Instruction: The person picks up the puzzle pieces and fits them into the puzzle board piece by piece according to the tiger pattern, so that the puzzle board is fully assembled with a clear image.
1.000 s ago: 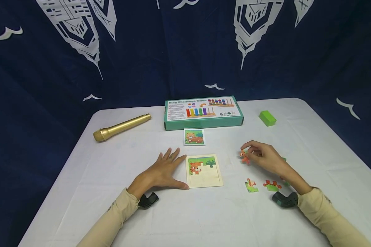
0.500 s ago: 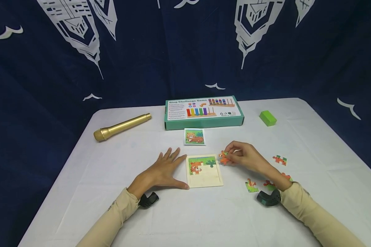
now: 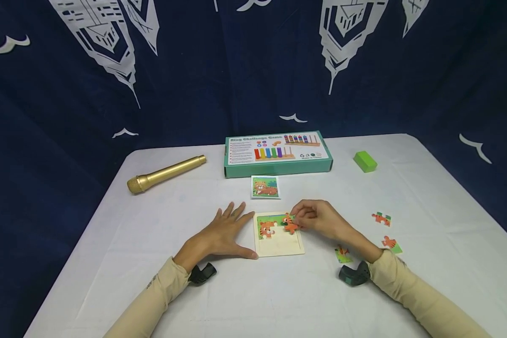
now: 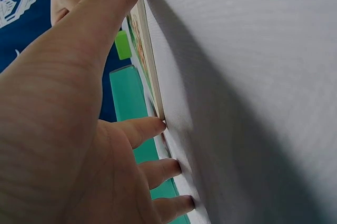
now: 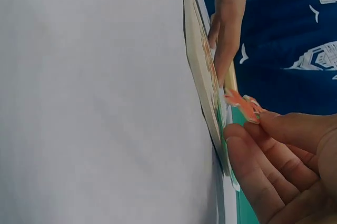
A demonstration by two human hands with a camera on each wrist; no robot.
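A square wooden puzzle tray (image 3: 276, 249) lies mid-table, with tiger and green pieces fitted along its top and left. Fingers spread, my left hand (image 3: 219, 237) rests on the table, thumb and index finger touching the tray's left corners. My right hand (image 3: 323, 219) pinches an orange puzzle piece (image 3: 290, 225) above the tray's upper right; the right wrist view shows that piece (image 5: 243, 106) tilted between thumb and fingers, apart from the tray. Right of the tray lie loose pieces: one orange and green (image 3: 381, 218), one with a green corner (image 3: 391, 244), one (image 3: 342, 255) partly under the right forearm.
Behind the tray lies a small tiger picture card (image 3: 265, 188), in front of a green Ring Challenge Game box (image 3: 279, 167). A gold microphone (image 3: 166, 174) is at the back left. A bright green block (image 3: 365, 161) sits at the back right.
My right hand has carried the orange puzzle piece leftward from the loose pieces to above the tray's upper right. My left hand has stayed in place.
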